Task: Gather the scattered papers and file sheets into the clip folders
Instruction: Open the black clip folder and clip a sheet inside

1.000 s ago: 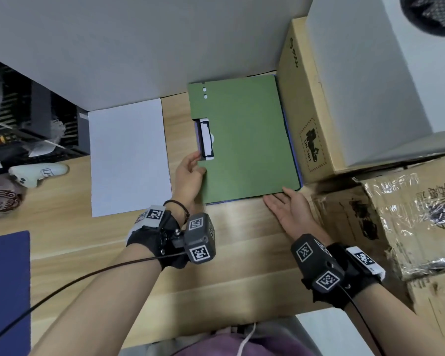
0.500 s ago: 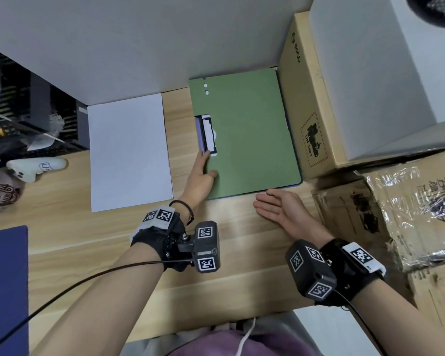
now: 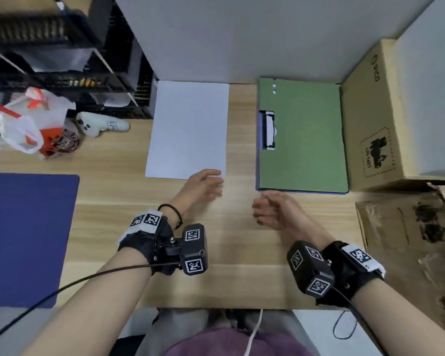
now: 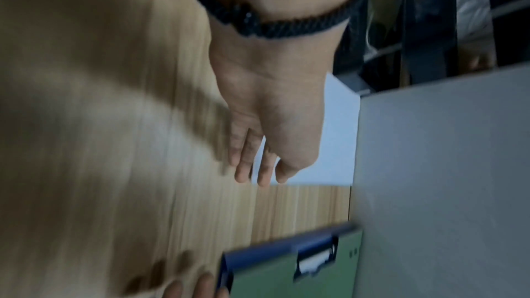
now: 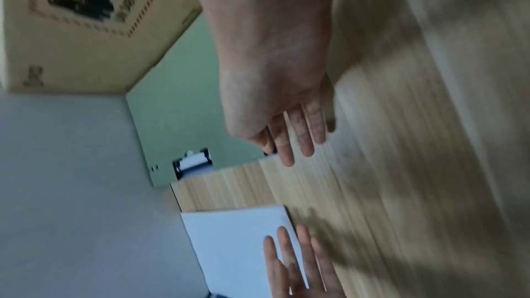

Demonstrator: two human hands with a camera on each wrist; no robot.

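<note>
The green clip folder [image 3: 306,134] lies flat at the far right of the table [image 3: 229,253], its far edge against the grey back wall [image 3: 242,34] and its right edge just beside the cardboard box [image 3: 370,119]. Its clip [image 3: 269,131] sits on the left edge, holding a bit of white; a blue layer shows along the near and left edges. The white sheet of paper [image 3: 190,129] lies to its left, also against the back wall, with a strip of bare wood between the two.

The left hand [image 3: 203,186] hovers at the near right corner of the sheet, fingers straight and relaxed, holding nothing; whether the fingertips touch the paper cannot be told. The right hand [image 3: 275,209] is just off the folder's near left corner, fingers loosely spread and holding nothing, apart from the folder's edge. The two hands face each other across a gap of bare table, and a broad bare stretch runs from them to the near edge.

A dark blue mat [image 3: 28,240] covers the near left part of the table. A plastic bag [image 3: 28,124] and a white controller [image 3: 100,124] sit at the far left, before a black rack [image 3: 62,60]. A crumpled carton [image 3: 409,240] stands at the right edge.
</note>
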